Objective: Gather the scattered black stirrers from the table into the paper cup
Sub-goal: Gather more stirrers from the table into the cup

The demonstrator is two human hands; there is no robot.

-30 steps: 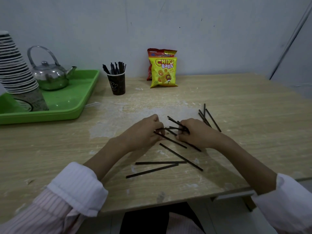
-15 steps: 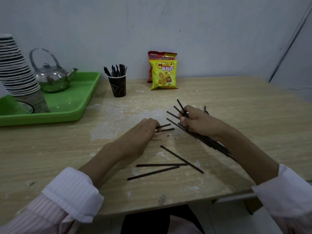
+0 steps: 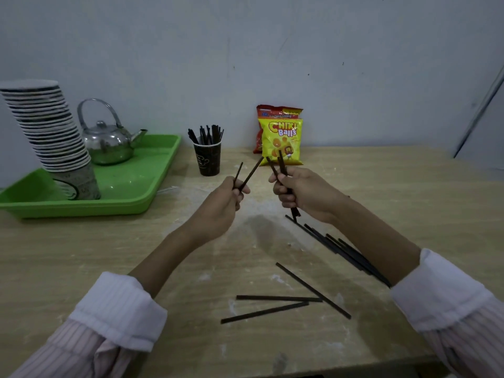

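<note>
- Gripping 2 stirrers point(image 3: 249, 173) in left hand point(image 3: 219, 210), pointing 1 o'clock.
- Clutching a bundle point(image 3: 281, 165) in right hand point(image 3: 304, 195).
- Facing paper cup point(image 3: 208, 160) at 12 o'clock from nearer left hand.

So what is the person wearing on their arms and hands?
Both arms wear a pale pink shirt with thin stripes. The left sleeve and right sleeve have wide white cuffs folded back, so the forearms are bare. The left hand and right hand are bare too: no gloves.
</note>
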